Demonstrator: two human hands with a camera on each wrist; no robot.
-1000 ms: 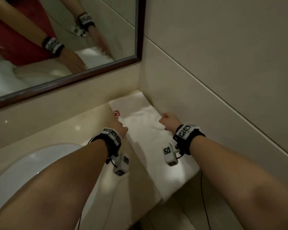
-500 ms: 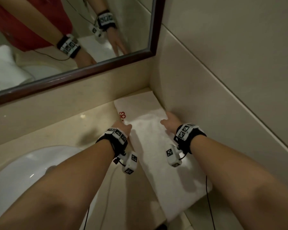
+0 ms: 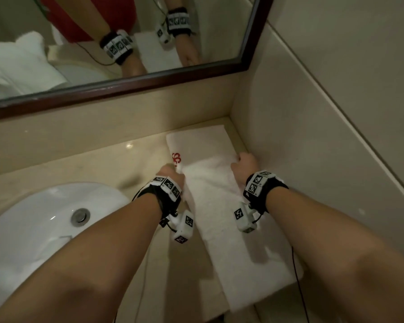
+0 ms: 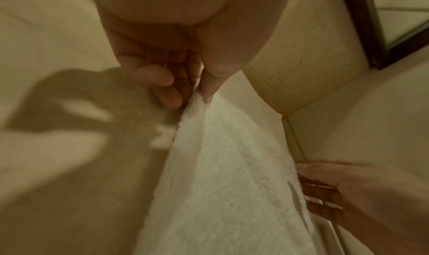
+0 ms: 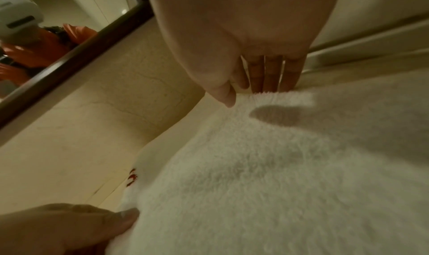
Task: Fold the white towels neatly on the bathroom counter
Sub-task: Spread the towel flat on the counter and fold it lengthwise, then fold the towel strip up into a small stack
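A white towel (image 3: 231, 224) with a red logo (image 3: 176, 158) lies lengthwise on the beige counter (image 3: 103, 164), in the corner by the right wall. Its near part is folded back over the far part, and both hands hold the leading edge just short of the logo. My left hand (image 3: 173, 176) pinches the left corner between thumb and fingers (image 4: 197, 92). My right hand (image 3: 243, 164) pinches the right corner by the wall, thumb on top and fingers behind the edge (image 5: 243, 92). The towel's near end hangs slightly over the counter's front edge.
A white sink (image 3: 33, 229) with a metal drain (image 3: 81, 215) sits to the left of the towel. A dark-framed mirror (image 3: 126, 85) runs along the back wall and reflects a heap of white towels (image 3: 21, 61). The tiled side wall (image 3: 313, 159) stands close on the right.
Both hands keep their hold on the towel's folded edge near the logo and have shifted little. The head view has swung left and down, so more of the sink shows.
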